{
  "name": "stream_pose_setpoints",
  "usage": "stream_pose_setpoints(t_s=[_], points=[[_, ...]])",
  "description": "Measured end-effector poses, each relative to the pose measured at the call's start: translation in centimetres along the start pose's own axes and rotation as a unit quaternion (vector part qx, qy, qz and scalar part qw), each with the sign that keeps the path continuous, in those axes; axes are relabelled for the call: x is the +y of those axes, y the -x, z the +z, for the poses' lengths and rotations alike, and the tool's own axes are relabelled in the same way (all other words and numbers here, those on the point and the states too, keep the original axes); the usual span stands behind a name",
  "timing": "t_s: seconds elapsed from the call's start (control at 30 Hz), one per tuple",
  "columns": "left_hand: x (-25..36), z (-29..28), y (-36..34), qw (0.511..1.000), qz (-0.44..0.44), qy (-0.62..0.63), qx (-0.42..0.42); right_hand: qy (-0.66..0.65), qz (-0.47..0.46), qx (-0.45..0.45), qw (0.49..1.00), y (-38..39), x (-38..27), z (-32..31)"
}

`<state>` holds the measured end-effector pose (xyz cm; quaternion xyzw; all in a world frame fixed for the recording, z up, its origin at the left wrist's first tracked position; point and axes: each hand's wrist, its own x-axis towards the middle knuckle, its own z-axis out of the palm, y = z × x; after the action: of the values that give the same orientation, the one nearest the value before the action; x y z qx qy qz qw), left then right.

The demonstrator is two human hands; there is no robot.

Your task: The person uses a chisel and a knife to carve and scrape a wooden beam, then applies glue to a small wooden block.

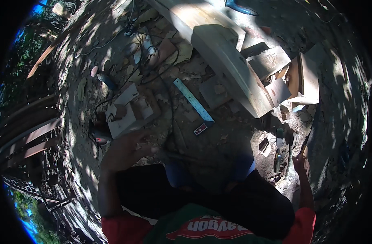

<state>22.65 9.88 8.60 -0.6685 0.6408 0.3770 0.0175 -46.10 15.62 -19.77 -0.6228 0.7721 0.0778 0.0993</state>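
My right hand (301,164) is low at the right, closed around a tool with a light wooden handle (304,151). The tool's dark far end is too shadowed to name. Beside it on the ground lie several narrow hand tools (278,159), one with a green part. My left hand (131,149) hovers in shade above my left thigh, fingers stretched out and holding nothing. It is nearest to some cut wood blocks (131,114). In front of me a metal try square (192,99) lies on the ground, its short stock toward me.
A thick shaped wooden beam (230,61) slants from the top toward the right centre. Wood blocks and a wooden frame (310,79) stand beyond it. A power tool (106,81) and dark cables (171,110) lie left. Boards (35,142) are stacked far left; wood chips litter the ground.
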Motion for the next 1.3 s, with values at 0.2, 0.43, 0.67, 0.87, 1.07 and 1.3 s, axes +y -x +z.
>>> stream_pose_setpoints(t_s=[0.2, 0.43, 0.67, 0.87, 1.07, 1.3], points=[[-2.2, -0.7, 0.9, 0.99, -0.114, -0.073, 0.039, -0.053, 0.128, 0.047, 0.989, -1.5, 8.3, 5.3], [-2.9, 9.9, 0.5, 0.965, -0.089, -0.241, -0.05, 0.049, 0.122, 0.114, 0.985, -1.9, 6.9, 11.5], [-8.8, 32.5, -4.8, 0.948, 0.122, -0.278, -0.091, -0.119, 0.113, 0.127, 0.978, -2.5, 9.1, 13.1], [-9.4, 30.8, -6.8, 0.955, 0.116, -0.258, -0.087, -0.133, 0.1, 0.147, 0.975, -2.1, 8.2, 13.1], [-4.0, 7.2, -7.0, 0.985, -0.053, 0.15, 0.074, -0.127, 0.114, 0.156, 0.973, -2.1, 5.4, 11.8], [-3.5, -9.5, -7.4, 0.929, 0.02, 0.219, 0.296, -0.129, 0.127, 0.164, 0.97, -2.0, 1.9, 10.8]])
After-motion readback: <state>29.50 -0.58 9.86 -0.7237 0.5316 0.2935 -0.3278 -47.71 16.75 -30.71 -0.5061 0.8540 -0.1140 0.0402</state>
